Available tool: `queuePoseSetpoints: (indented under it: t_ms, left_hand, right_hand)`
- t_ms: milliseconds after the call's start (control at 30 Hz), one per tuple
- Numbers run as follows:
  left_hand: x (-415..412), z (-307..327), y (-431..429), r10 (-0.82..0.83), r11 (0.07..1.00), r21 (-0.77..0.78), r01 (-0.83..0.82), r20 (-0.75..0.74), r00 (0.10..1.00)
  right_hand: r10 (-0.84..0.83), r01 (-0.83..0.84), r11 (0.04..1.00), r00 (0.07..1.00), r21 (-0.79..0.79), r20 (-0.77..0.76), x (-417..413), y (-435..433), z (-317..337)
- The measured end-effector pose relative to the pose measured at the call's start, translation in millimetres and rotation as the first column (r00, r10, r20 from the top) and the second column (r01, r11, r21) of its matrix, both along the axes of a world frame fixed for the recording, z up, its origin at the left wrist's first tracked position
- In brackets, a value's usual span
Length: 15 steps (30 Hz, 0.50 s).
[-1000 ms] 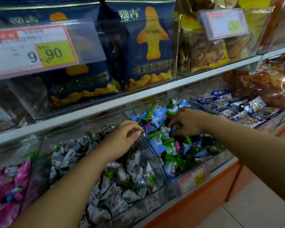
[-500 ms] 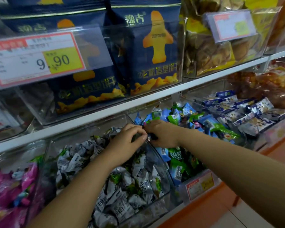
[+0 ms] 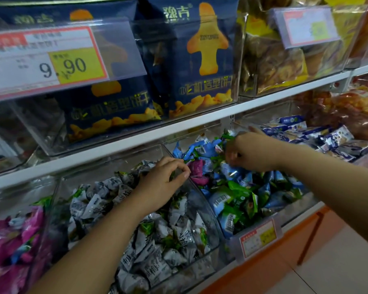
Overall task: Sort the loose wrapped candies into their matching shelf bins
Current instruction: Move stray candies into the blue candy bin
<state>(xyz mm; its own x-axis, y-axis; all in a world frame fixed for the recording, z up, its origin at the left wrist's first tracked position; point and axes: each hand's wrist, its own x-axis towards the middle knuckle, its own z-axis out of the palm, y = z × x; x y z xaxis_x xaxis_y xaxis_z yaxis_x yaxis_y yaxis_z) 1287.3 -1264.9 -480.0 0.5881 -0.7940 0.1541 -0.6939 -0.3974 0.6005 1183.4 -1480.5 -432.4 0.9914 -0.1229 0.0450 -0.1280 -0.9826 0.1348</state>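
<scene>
Shop shelf [image 3: 136, 141], clear bins. Left hand [image 3: 164, 183] over grey-white candies [image 3: 157, 240], fingers curled, thumb tip meeting forefinger just beside a magenta candy [image 3: 197, 169]; hold unclear. Right hand [image 3: 251, 153] curled, blurred, among blue-green candies [image 3: 238, 198]; can't tell its grip.

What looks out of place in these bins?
One magenta candy sits among the blue and green candies, just past the left hand. Its colour is closer to the pink candies far left, so it looks missorted.
</scene>
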Motion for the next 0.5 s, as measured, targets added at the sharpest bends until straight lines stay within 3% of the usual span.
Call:
queuePoseSetpoints:
  t_ms: [100,200,267,333,433,500]
  left_hand:
    - [0,0,0,0.002,1.0,0.0,-0.002,-0.005,1.0]
    - [0,-1,1,0.004,1.0,0.0,-0.004,0.001,1.0]
    - [0,-1,0,0.01,1.0,-0.002,-0.01,0.014,1.0]
    - [-1,0,0,0.017,1.0,-0.001,-0.017,0.011,1.0]
    - [-2,1,1,0.022,1.0,0.002,-0.022,0.008,1.0]
    - [-2,1,2,0.016,1.0,0.013,-0.016,0.019,1.0]
  right_hand:
    - [-0.135,0.13,0.99,0.985,-0.051,-0.104,-3,4,11]
    - [-0.092,0.089,0.995,0.991,0.04,0.101,15,21,2]
    - [-0.023,-0.017,0.974,0.984,0.225,0.174,33,37,-14]
    - [0.033,-0.055,0.961,0.996,0.271,0.086,52,46,-36]
    - [0.024,-0.018,0.998,0.994,0.057,-0.109,65,43,-52]
    - [0.035,-0.022,0.997,0.985,0.079,-0.168,65,37,-46]
